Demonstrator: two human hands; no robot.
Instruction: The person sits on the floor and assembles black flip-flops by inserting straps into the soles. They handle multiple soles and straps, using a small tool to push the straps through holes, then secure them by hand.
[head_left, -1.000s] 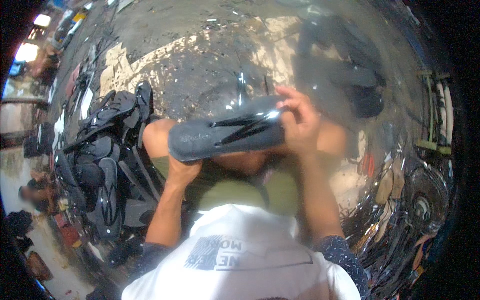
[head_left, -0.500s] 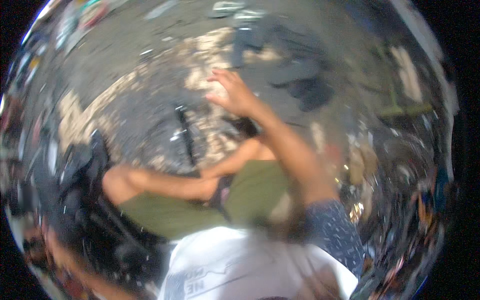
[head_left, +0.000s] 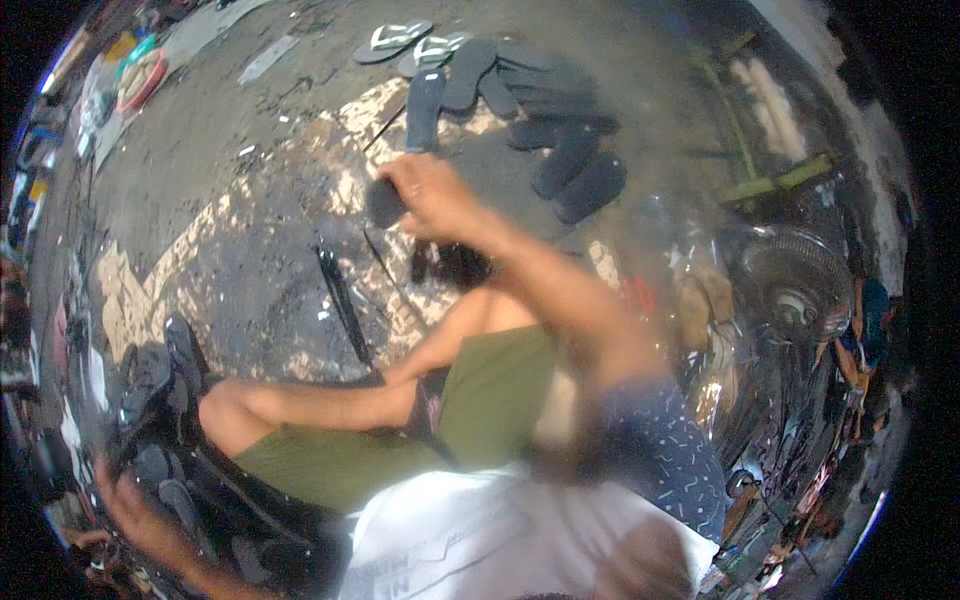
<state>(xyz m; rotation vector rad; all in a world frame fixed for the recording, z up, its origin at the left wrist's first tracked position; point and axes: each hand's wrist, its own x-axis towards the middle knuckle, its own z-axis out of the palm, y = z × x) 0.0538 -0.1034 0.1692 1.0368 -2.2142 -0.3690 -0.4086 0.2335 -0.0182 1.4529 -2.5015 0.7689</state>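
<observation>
White shirt (head_left: 500,530), at 6 o'clock: bears grey printed block lettering (head_left: 388,575) on its portion toward 7 o'clock, upside down to the view, faint, creased and partly cut off. Only fragments of capitals show, no whole word legible; no other text readable elsewhere.

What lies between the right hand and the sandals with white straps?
In the head view, a long dark piece, probably a sole, lies between the right hand and the sandals.
</observation>
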